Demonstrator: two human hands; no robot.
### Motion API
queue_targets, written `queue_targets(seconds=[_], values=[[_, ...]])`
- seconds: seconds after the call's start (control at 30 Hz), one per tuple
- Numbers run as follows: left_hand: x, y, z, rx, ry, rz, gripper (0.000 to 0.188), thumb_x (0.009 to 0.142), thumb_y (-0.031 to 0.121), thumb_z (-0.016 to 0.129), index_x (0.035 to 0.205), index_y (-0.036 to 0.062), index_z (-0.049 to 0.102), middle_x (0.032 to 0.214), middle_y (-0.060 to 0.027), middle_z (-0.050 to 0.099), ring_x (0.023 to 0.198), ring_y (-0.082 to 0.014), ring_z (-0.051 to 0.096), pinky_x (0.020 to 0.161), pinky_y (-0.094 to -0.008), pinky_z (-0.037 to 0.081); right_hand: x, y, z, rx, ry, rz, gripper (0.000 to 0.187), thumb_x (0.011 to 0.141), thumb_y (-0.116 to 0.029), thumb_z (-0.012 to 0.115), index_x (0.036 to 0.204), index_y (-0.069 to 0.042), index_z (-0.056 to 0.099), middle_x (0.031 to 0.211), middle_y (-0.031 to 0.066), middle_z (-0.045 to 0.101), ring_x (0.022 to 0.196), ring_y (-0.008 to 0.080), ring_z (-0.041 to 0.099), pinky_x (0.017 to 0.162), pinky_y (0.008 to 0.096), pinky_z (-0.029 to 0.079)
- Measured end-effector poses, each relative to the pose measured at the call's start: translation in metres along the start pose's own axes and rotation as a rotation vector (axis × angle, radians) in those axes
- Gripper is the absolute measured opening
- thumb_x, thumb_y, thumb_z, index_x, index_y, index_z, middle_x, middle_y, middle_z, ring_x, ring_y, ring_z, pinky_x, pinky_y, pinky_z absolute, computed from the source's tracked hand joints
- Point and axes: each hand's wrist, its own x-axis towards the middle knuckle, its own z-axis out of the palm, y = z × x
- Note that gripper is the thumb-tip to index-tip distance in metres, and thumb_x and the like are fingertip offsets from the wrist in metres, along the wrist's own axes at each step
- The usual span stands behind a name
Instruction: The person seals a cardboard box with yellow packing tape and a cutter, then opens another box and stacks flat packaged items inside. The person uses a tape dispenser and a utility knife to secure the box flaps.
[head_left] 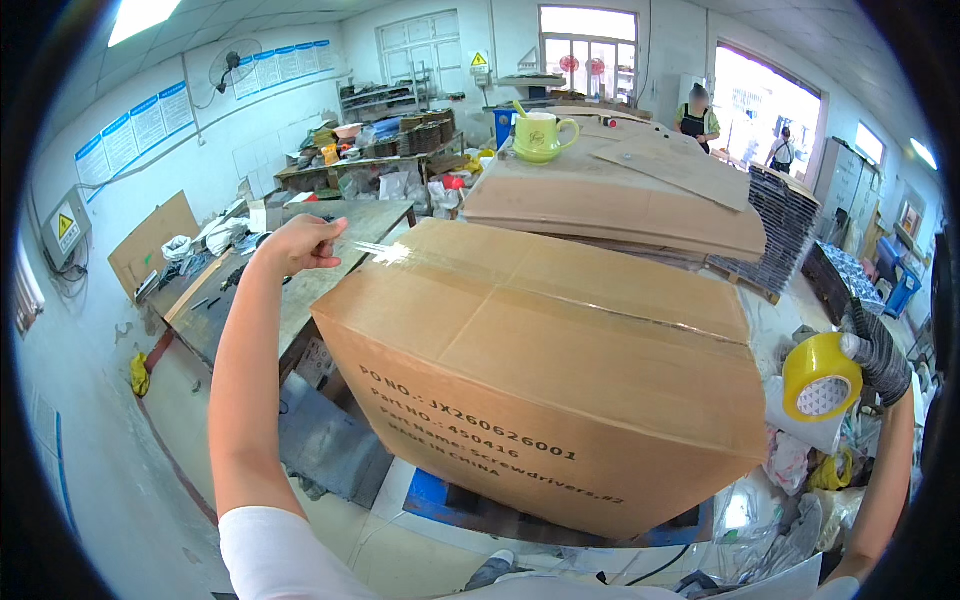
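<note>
A large brown cardboard carton stands in front of me, its top flaps closed and clear tape running along the seam. My left hand, bare, is at the carton's far left edge. Its fingers are pinched at the loose end of a shiny clear tape strip that sticks out past that edge. At the right, beside the carton, my right hand wears a dark grey glove. It grips a roll of yellowish packing tape, partly covering the roll's edge.
Beneath the carton is a blue pallet. Behind it, stacked cardboard sheets carry a green mug. A worktable with tools stands left. Plastic bags lie at right. Two people are far back.
</note>
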Motion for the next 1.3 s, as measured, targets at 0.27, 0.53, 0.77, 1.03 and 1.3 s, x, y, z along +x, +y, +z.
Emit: queue_targets(seconds=[0.27, 0.53, 0.77, 1.03, 1.3], values=[[0.018, -0.020, 0.001, 0.022, -0.054, -0.022, 0.038, 0.088, 0.039, 0.067, 0.075, 0.0074, 0.051, 0.070, 0.0010, 0.045, 0.063, -0.0094, 0.047, 0.072, -0.0307, 0.058, 0.008, 0.008, 0.011, 0.106, -0.005, -0.038, 0.070, 0.063, -0.067, 0.070, 0.090, -0.005, 0.051, 0.080, 0.0023, 0.042, 0.075, 0.0148, 0.041, 0.067, 0.0311, 0.036], [0.021, -0.026, 0.010, 0.048, -0.046, -0.022, 0.040, 0.091, 0.035, 0.065, 0.068, 0.0057, 0.050, 0.064, -0.0002, 0.046, 0.057, -0.0115, 0.045, 0.062, -0.0289, 0.053, 0.006, 0.023, 0.014, 0.094, 0.011, 0.034, 0.066, 0.065, -0.056, 0.073, 0.099, -0.003, 0.055, 0.085, 0.0020, 0.048, 0.081, 0.0156, 0.046, 0.072, 0.0298, 0.040], [0.016, -0.039, 0.041, 0.402, -0.008, 0.094, 0.039, 0.090, 0.037, 0.064, 0.090, -0.0024, 0.067, 0.079, -0.0074, 0.065, 0.071, -0.0144, 0.058, 0.066, -0.0335, 0.048, -0.004, 0.032, 0.030, 0.230, -0.217, 0.036, 0.074, 0.076, -0.041, 0.072, 0.127, 0.007, 0.050, 0.125, 0.0141, 0.057, 0.115, 0.0207, 0.053, 0.100, 0.0334, 0.039], [0.014, -0.095, 0.039, -0.284, -0.197, 0.119, 0.033, 0.096, 0.021, 0.050, 0.116, -0.0031, 0.061, 0.103, -0.0069, 0.068, 0.089, -0.0161, 0.063, 0.078, -0.0314, 0.050, -0.007, 0.050, 0.077, 0.214, -0.202, 0.117, 0.083, 0.083, -0.046, 0.068, 0.144, 0.000, 0.036, 0.126, 0.0140, 0.055, 0.116, 0.0210, 0.051, 0.101, 0.0317, 0.040], [0.016, -0.072, -0.013, 0.854, 0.061, -0.072, 0.038, 0.098, 0.025, 0.048, 0.122, -0.0035, 0.057, 0.113, -0.0112, 0.065, 0.098, -0.0207, 0.062, 0.085, -0.0327, 0.048, -0.015, 0.064, 0.113, 0.339, -0.225, 0.095, 0.068, 0.076, -0.060, 0.069, 0.109, -0.002, 0.058, 0.078, 0.0018, 0.052, 0.071, 0.0104, 0.052, 0.062, 0.0251, 0.045]])
